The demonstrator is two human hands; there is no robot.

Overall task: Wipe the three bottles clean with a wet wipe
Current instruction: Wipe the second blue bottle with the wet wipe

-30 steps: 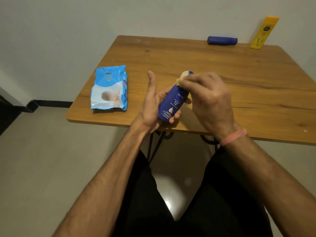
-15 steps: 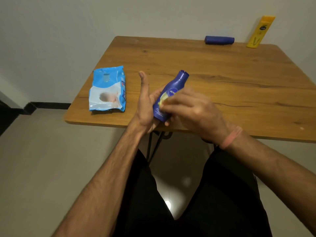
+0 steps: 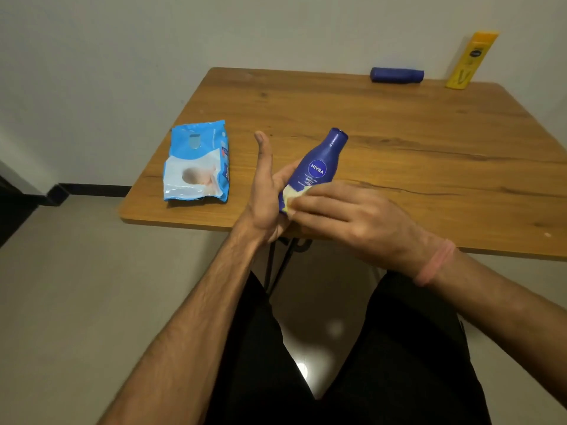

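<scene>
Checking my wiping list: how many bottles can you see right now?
3. A blue Nivea bottle in the left hand, a dark blue bottle lying at the far edge of the table, and a yellow bottle at its far right corner.

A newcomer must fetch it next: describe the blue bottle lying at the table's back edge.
Follow the wooden table to its far edge by the wall, toward the right corner. There a dark blue bottle lies on its side, unlike the yellow bottle standing against the wall beside it.

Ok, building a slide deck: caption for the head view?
Right hand presses a pale wet wipe against a dark blue plastic lotion bottle held by the left hand at a wooden table.
</scene>
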